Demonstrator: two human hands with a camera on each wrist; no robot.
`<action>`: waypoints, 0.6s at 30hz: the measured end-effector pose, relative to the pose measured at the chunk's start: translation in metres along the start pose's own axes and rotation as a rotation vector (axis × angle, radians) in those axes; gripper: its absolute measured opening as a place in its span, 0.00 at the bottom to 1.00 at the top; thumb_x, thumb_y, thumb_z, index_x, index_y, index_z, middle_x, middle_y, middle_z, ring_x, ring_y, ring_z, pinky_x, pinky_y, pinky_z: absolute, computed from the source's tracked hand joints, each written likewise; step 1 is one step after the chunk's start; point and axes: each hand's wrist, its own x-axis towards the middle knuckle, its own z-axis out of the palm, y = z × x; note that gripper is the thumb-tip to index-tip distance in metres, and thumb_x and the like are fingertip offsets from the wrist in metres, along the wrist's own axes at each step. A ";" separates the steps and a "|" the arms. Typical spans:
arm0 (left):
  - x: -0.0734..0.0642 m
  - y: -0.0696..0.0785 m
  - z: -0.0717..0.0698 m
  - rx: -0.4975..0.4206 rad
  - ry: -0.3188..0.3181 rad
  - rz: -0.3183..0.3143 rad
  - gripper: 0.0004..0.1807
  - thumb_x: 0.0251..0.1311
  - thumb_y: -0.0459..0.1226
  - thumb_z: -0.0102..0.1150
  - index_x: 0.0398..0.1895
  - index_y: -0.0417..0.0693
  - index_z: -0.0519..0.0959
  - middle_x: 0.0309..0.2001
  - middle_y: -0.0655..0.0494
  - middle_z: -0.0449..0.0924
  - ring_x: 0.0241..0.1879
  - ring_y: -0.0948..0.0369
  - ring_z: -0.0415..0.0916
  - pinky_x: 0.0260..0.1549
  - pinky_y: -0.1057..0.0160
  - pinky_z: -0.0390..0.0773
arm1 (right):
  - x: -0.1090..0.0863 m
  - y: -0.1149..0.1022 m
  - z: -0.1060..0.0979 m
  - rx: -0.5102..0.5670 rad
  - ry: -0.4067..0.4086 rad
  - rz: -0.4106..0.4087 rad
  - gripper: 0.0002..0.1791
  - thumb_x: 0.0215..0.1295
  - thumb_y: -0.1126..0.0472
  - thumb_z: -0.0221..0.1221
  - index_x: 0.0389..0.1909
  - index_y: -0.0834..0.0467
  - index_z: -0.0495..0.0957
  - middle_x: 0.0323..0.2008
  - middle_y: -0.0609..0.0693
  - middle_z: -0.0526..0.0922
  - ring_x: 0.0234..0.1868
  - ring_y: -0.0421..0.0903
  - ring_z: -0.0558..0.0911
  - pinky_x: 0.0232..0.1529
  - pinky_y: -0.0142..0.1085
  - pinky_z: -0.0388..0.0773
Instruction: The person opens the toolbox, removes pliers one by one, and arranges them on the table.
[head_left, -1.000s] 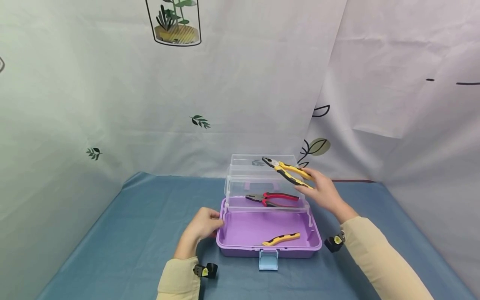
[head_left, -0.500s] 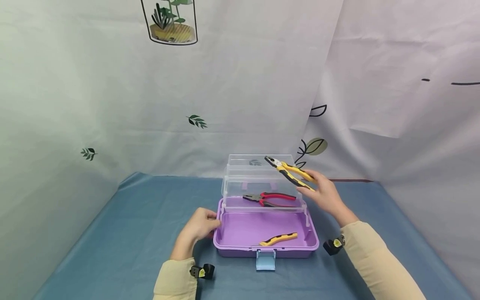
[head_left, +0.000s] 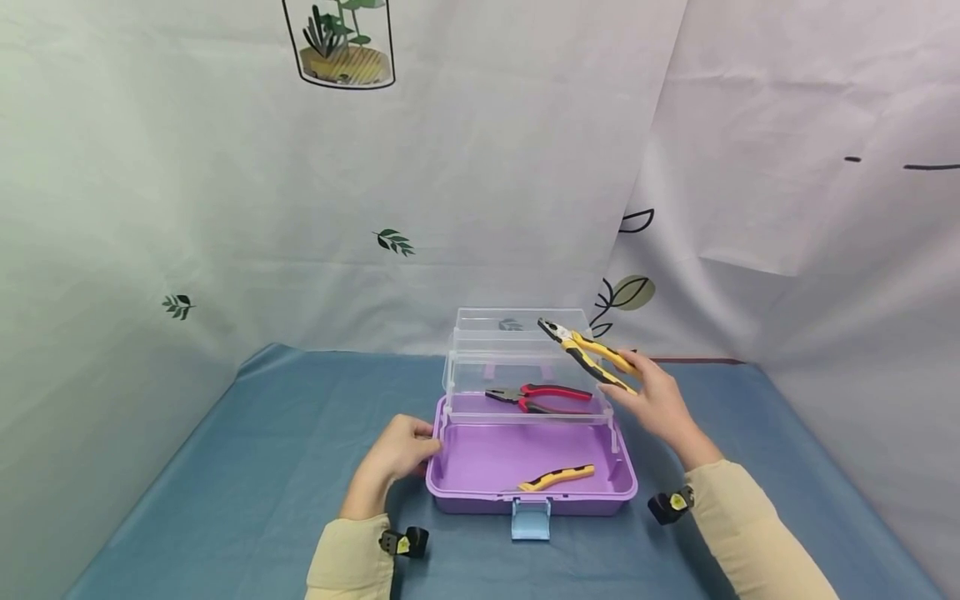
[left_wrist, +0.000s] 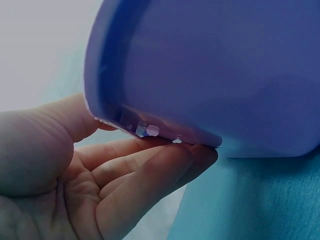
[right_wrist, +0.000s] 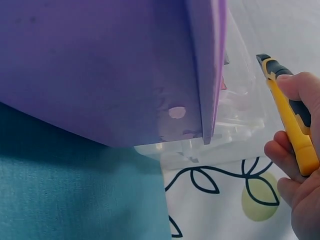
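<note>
A purple toolbox (head_left: 480, 503) stands open, its clear tray (head_left: 472, 410) raised at the back. My left hand (head_left: 401, 446) grips the box's left rim; in the left wrist view the thumb (left_wrist: 75, 112) is at the rim and the fingers lie along the outer wall. Above the box's right rear, my right hand (head_left: 654, 398) holds yellow-and-black pliers (head_left: 576, 346) by the handles, metal nose tilted up and left. Red-handled pliers (head_left: 557, 391) lie in the clear tray. A yellow-and-black handled tool (head_left: 558, 477) rests in the purple bottom; its far end is hard to make out.
A pale blue latch (head_left: 531, 521) hangs from the box's front. Blue cloth (head_left: 315, 433) covers the table, and a white printed curtain (head_left: 487, 167) rises behind and at both sides.
The right hand has shifted slightly right and down with the yellow-and-black pliers. Earlier, the whole head view shifted a little. The left hand stays on the toolbox rim.
</note>
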 end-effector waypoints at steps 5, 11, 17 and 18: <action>0.000 0.001 0.000 -0.001 0.002 -0.010 0.14 0.52 0.28 0.55 0.41 0.29 0.81 0.32 0.40 0.85 0.28 0.57 0.82 0.27 0.58 0.85 | -0.005 0.002 0.000 -0.001 0.026 0.010 0.36 0.58 0.53 0.65 0.64 0.63 0.65 0.56 0.65 0.75 0.43 0.56 0.76 0.39 0.44 0.78; 0.000 0.002 0.000 0.004 0.007 -0.012 0.14 0.52 0.28 0.55 0.41 0.29 0.82 0.32 0.41 0.85 0.28 0.57 0.82 0.28 0.57 0.85 | -0.011 0.004 -0.001 0.008 0.044 0.027 0.37 0.58 0.53 0.65 0.65 0.64 0.64 0.58 0.66 0.72 0.47 0.58 0.76 0.41 0.48 0.80; 0.000 0.002 0.000 -0.001 0.009 -0.017 0.14 0.52 0.28 0.55 0.41 0.29 0.82 0.31 0.42 0.85 0.29 0.57 0.82 0.28 0.58 0.85 | -0.017 0.008 0.000 0.009 0.069 0.036 0.36 0.58 0.54 0.65 0.65 0.63 0.65 0.57 0.65 0.73 0.38 0.54 0.75 0.28 0.33 0.75; 0.000 0.002 0.000 -0.001 0.010 -0.018 0.13 0.52 0.28 0.55 0.41 0.29 0.82 0.31 0.42 0.85 0.28 0.57 0.82 0.28 0.58 0.85 | -0.018 0.009 0.000 0.010 0.073 0.040 0.36 0.58 0.54 0.65 0.65 0.63 0.65 0.57 0.65 0.73 0.37 0.53 0.74 0.26 0.31 0.73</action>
